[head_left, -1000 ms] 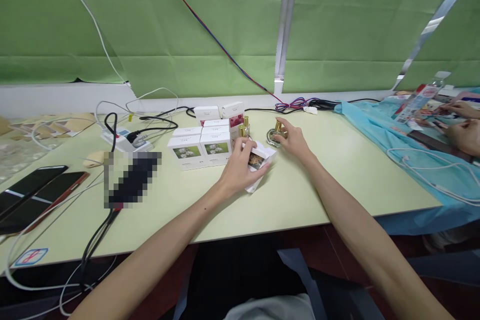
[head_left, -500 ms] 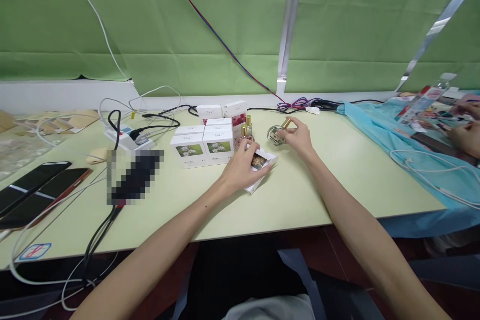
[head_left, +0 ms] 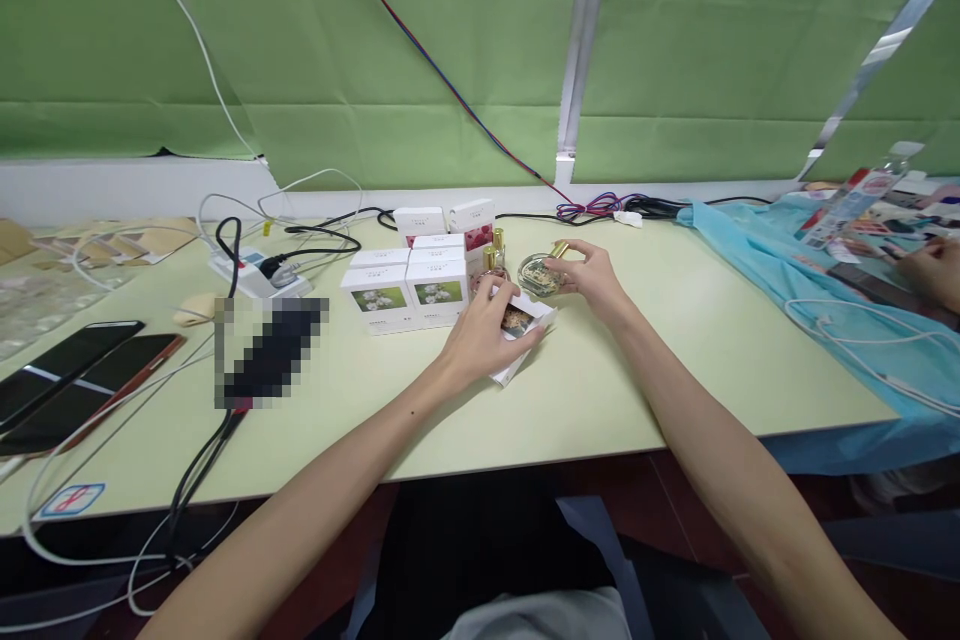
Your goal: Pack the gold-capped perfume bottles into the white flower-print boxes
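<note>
My left hand (head_left: pixel 480 330) is closed around a small white carton (head_left: pixel 519 320) that lies tilted on the table, its open end towards the right. My right hand (head_left: pixel 590 278) grips a round glass perfume bottle (head_left: pixel 538 275) with a gold cap, held on its side just above the carton's open end. Dried-looking bits show through the bottle's glass. Beyond my left hand stand other gold-capped bottles (head_left: pixel 491 265), partly hidden by it. To the left, several white boxes (head_left: pixel 405 290) with flower pictures stand packed together.
A power strip (head_left: pixel 259 275) with cables and two phones (head_left: pixel 82 385) lie on the left. A blue cloth (head_left: pixel 765 270) covers the table's right end, with a plastic bottle (head_left: pixel 855 195) on it. Another person's hand (head_left: pixel 934 270) is at the far right.
My right hand has moved the perfume bottle slightly left and towards the carton's open end. The left hand and carton stay in place.
</note>
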Available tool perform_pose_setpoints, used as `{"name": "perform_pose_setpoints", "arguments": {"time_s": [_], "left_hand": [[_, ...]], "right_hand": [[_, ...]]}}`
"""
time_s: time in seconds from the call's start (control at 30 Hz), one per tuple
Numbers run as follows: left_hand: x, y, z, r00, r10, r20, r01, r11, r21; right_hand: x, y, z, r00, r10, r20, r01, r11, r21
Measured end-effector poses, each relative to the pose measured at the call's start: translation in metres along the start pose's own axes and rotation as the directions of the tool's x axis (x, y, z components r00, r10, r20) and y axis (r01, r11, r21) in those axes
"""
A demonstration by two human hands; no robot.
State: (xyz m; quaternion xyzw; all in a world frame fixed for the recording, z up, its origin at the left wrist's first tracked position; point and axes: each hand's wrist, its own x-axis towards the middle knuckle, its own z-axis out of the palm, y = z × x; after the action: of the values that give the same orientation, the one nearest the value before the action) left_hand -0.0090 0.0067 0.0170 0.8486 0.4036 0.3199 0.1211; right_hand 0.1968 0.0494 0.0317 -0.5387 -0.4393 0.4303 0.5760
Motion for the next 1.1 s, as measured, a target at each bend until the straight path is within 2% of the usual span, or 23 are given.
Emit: {"name": "perform_pose_setpoints", "arguments": {"time_s": [0.33,1.1], "left_hand": [[0.0,-0.001,0.0014,0.998,0.022,-0.059,-0.023,1.0,-0.004],[-0.0001,-0.0021,0.0044,0.991,0.056,-0.126,-0.059,0.998,-0.022]], "right_hand": [[-0.0098,-0.0035,0.0074,0.995,-0.022,0.093,0.024,0.999,-0.021],[-0.0107,-0.0044,0.0083,0.995,0.002,0.102,-0.007,0.999,0.047]]}}
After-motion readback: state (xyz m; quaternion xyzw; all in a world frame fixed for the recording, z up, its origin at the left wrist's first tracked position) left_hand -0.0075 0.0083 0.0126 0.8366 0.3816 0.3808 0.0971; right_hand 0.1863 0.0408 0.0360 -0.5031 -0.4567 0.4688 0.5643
